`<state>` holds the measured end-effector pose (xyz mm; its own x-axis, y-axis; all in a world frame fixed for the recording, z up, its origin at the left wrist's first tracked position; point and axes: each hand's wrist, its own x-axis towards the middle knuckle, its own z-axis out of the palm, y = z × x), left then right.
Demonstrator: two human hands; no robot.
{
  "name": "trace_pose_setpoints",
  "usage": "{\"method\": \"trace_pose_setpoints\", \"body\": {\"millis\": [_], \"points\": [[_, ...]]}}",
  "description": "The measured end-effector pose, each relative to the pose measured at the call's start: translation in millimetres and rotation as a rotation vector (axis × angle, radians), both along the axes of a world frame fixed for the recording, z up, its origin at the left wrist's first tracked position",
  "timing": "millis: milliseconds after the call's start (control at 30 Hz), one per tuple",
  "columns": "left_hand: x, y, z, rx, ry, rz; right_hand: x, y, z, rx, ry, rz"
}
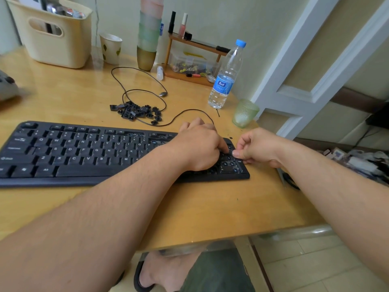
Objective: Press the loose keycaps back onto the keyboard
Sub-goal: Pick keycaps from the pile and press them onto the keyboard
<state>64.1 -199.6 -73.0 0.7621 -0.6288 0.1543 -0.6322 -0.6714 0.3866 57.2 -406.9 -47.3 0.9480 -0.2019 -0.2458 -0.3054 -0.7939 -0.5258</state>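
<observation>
The keyboard (88, 152) lay on the counter (210, 207) with most keys seated, both hands (229, 148) curled over bare sockets at its right end, apparently pressing caps, while a pile of keycaps (136, 111) waited behind.

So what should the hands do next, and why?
Probably push down with the left hand, whose fingers are bent onto the number-pad end of the black plastic keyboard, while the right hand pinches at that end's edge. Bare blue switch spots still show there, and a pile of loose black keycaps waits behind on the yellow wooden desk.
</observation>
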Motion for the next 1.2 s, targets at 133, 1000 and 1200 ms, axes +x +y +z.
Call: {"method": "trace_pose_setpoints", "body": {"millis": [133, 1000, 1200], "points": [[-0.9, -2.9, 1.4, 0.000, -0.019, -0.009, 4.2, -6.3, 5.5, 0.201, 0.131, -0.062], [-4.5, 8.9, 30.4, 0.351, -0.043, -0.087, 20.4, 16.7, 34.4, -0.229, 0.225, 0.034], [38.9, 103.2, 39.5, 0.207, -0.075, 0.092, 36.4, 126.1, 33.9, -0.264, -0.340, 0.397]]}}
